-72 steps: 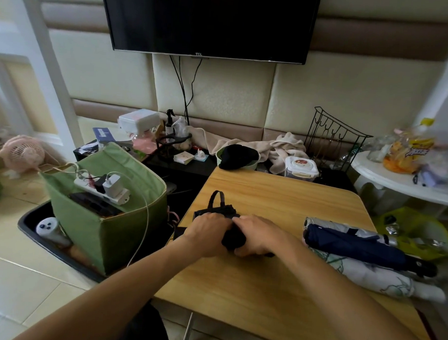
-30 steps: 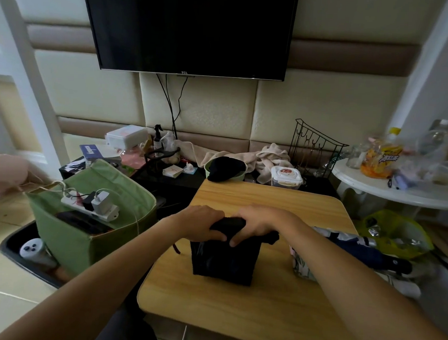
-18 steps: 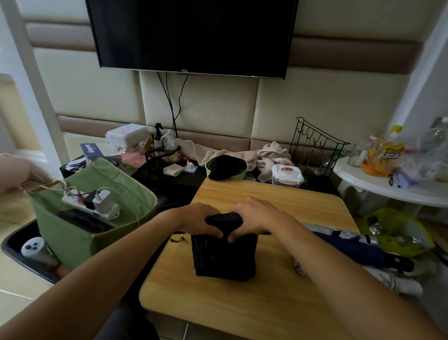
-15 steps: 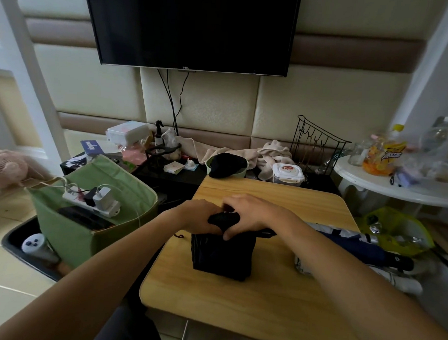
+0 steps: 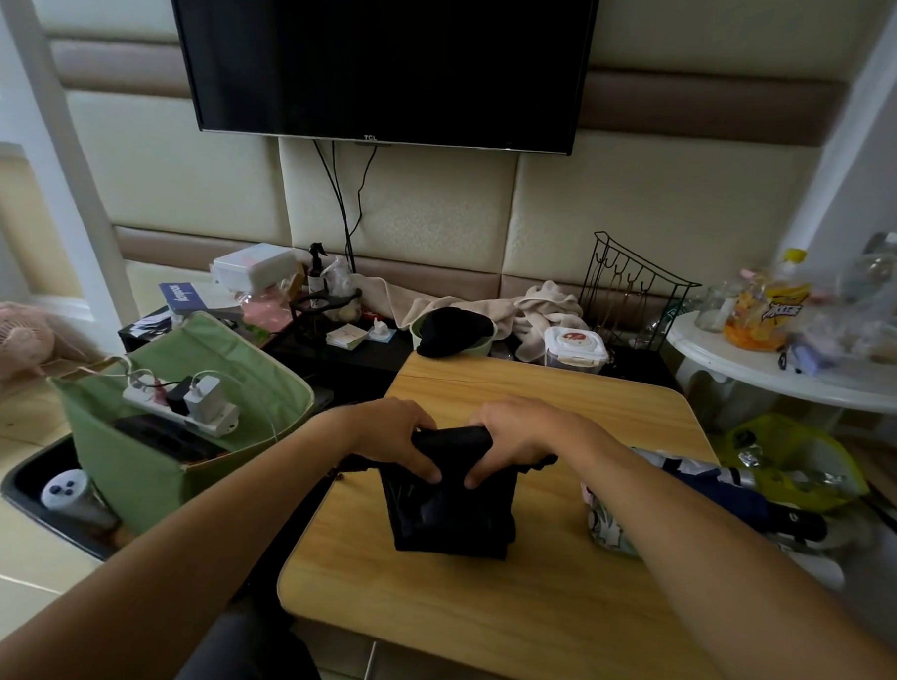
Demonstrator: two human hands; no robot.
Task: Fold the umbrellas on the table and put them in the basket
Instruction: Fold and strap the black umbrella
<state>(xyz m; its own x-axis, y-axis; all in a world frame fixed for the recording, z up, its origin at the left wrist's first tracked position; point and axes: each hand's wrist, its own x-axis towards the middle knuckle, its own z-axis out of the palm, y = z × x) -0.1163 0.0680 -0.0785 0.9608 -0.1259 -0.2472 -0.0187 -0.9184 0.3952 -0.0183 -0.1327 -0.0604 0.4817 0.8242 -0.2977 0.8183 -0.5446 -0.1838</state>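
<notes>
Head view: left hand (image 5: pixel 398 438) and right hand (image 5: pixel 517 435) both clutch the black umbrella (image 5: pixel 450 491); its loose cloth looks floppy and slippery, best held at the stiff core.

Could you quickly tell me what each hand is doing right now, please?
Left hand: grips the black umbrella.
Right hand: grips the same umbrella.

Two bare forearms in shot, no sleeves, no watch or rings showing on the left hand (image 5: pixel 396 435) or the right hand (image 5: pixel 514 435); dark clothing at bottom.
</notes>
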